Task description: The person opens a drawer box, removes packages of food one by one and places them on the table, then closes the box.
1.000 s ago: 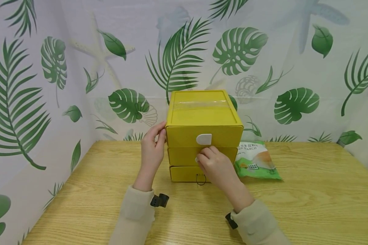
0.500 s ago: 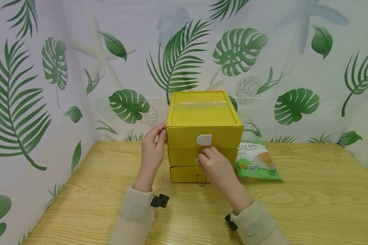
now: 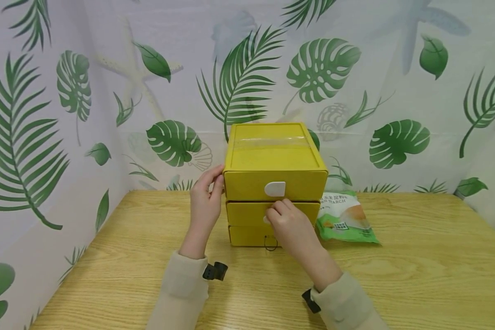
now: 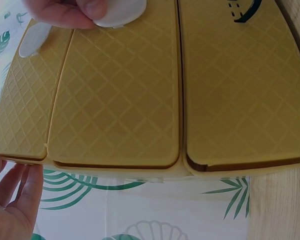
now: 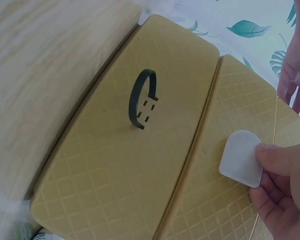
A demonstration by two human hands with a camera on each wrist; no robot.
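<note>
A small yellow cabinet (image 3: 272, 158) with three stacked drawers stands on the table. My right hand (image 3: 293, 229) pinches the white pull tab (image 5: 240, 157) of the middle drawer (image 3: 247, 214) between thumb and fingers. Along that drawer's upper edge runs a thin dark gap. My left hand (image 3: 205, 204) rests its straight fingertips against the cabinet's left side, up by the top drawer (image 3: 243, 185). That drawer carries its own white tab (image 3: 274, 189). On the bottom drawer (image 5: 115, 135) is a black loop handle (image 5: 135, 100), partly beside my right hand in the head view.
A green and white bag of corn starch (image 3: 346, 217) lies to the right of the cabinet, partly behind it. The wooden table (image 3: 416, 266) meets a leaf-patterned cloth (image 3: 251, 68) at the back and sides. Clear tape crosses the cabinet's top.
The middle drawer's front has come slightly forward with my right hand, and a dark gap now shows beneath the top drawer. My left hand stays in place.
</note>
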